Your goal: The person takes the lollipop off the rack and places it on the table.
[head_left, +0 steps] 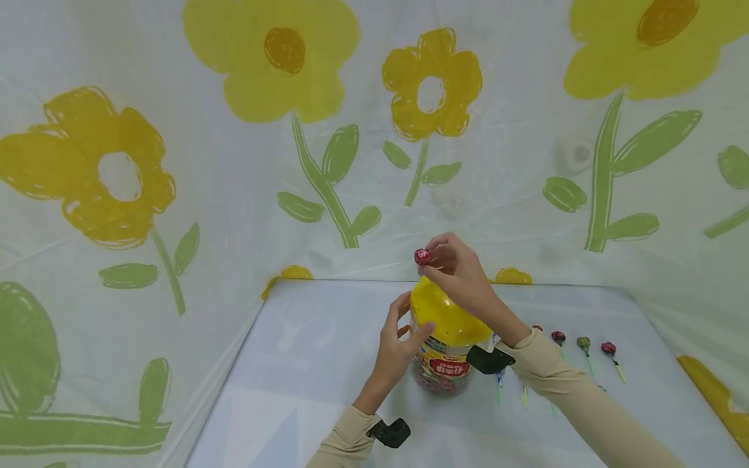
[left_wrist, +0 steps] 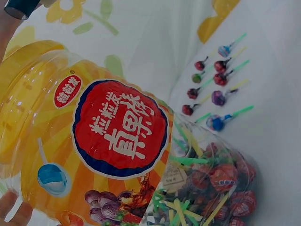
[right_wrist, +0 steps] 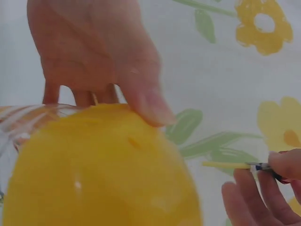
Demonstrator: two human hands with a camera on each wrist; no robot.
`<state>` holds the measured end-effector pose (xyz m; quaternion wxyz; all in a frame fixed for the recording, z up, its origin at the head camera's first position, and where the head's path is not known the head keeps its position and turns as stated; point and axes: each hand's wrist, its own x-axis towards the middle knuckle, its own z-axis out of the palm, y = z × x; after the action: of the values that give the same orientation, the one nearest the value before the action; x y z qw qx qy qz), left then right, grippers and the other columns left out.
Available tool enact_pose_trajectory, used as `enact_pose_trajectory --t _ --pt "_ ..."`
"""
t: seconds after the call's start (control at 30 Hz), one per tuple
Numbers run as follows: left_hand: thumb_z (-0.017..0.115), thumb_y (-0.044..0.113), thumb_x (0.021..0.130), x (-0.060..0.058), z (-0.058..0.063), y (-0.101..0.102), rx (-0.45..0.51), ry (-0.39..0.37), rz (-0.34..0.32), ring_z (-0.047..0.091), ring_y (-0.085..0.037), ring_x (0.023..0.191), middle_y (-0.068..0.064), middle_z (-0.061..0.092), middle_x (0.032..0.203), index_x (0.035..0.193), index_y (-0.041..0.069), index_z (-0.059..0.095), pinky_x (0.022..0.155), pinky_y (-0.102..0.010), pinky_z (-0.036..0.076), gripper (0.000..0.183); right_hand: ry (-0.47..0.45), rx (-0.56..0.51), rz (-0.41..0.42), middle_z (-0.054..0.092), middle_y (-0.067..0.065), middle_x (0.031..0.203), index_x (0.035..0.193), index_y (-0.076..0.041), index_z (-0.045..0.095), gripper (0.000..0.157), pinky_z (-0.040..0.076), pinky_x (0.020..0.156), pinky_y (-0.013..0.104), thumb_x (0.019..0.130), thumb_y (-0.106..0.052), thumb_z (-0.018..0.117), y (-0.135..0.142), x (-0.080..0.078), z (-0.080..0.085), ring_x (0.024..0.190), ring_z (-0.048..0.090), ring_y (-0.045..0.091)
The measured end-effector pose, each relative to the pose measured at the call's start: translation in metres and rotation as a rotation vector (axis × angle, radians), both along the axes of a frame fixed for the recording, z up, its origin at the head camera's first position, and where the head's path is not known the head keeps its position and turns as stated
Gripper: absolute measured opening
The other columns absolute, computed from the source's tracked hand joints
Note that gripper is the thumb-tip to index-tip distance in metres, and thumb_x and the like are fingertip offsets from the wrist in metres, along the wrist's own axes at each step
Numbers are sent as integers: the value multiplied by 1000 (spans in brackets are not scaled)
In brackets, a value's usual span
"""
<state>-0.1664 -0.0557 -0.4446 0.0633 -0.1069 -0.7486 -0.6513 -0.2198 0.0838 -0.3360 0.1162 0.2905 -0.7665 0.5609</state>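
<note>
A clear plastic candy jar [head_left: 447, 369] with a yellow domed lid [head_left: 441, 315] on top stands on the table. My left hand [head_left: 394, 348] grips the jar's side near the lid, thumb in front. In the left wrist view the lower part of the jar shows many wrapped lollipops [left_wrist: 223, 176] behind the clear wall. Above the lid, my right hand [head_left: 462, 276] pinches a red-wrapped lollipop [head_left: 422, 256] between thumb and fingers. Its yellow stick [right_wrist: 225, 165] points toward the left hand's side in the right wrist view.
To the right of the jar, several lollipops [head_left: 558, 337] lie in rows on the white table [head_left: 328, 364], partly hidden by the right forearm. A flower-printed white cloth [head_left: 246, 195] hangs behind the table and along its sides. Both wrists wear black camera mounts [head_left: 391, 433].
</note>
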Motion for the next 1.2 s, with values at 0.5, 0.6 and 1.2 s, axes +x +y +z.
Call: enact_pose_trajectory --t 0.5,0.6,1.2 --pt "58 40 80 -4 -12 4 5 53 10 32 -11 118 16 33 132 131 34 30 87 -44 35 58 8 50 -187 60 4 95 106 -10 47 33 50 67 20 78 -5 64 85 25 8 80 57 15" --pt "58 40 80 -4 -12 3 1 52 11 32 -11 118 15 33 132 131 34 30 87 -45 35 59 -2 71 -220 60 4 95 106 -9 48 33 50 66 19 77 -5 64 107 31 -1 80 57 15" --pt "57 29 82 8 13 3 16 66 6 33 -23 120 1 34 134 133 15 31 87 -53 34 59 -215 281 -462 59 -9 84 105 -8 47 31 50 53 21 80 -15 63 226 67 -66 70 59 1"
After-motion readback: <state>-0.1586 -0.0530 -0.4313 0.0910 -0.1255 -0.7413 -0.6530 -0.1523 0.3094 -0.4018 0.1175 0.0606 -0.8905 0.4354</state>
